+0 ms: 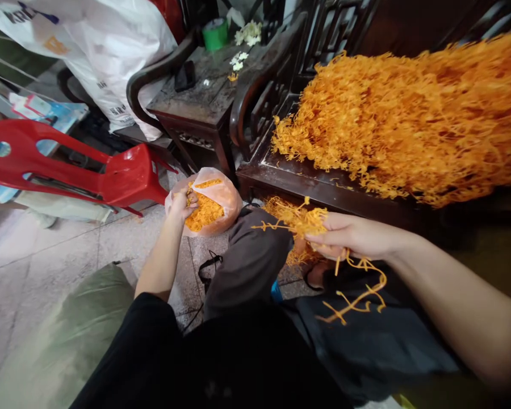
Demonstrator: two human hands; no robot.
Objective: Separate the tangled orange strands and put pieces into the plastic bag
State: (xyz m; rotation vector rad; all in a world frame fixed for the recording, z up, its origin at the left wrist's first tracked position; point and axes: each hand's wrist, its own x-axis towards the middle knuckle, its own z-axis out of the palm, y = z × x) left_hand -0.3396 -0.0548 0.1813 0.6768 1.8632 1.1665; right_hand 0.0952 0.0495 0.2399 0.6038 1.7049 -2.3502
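Bench beneath heaped orange strands, red chair on tiled floor.

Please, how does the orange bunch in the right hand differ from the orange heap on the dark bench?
The orange bunch is only a handful, while the orange heap is far larger. The bunch is held up by the right hand; the heap rests on the dark bench. The bunch has a branching strand hanging free, whereas the heap looks densely tangled. Both are orange and made of thin strands.
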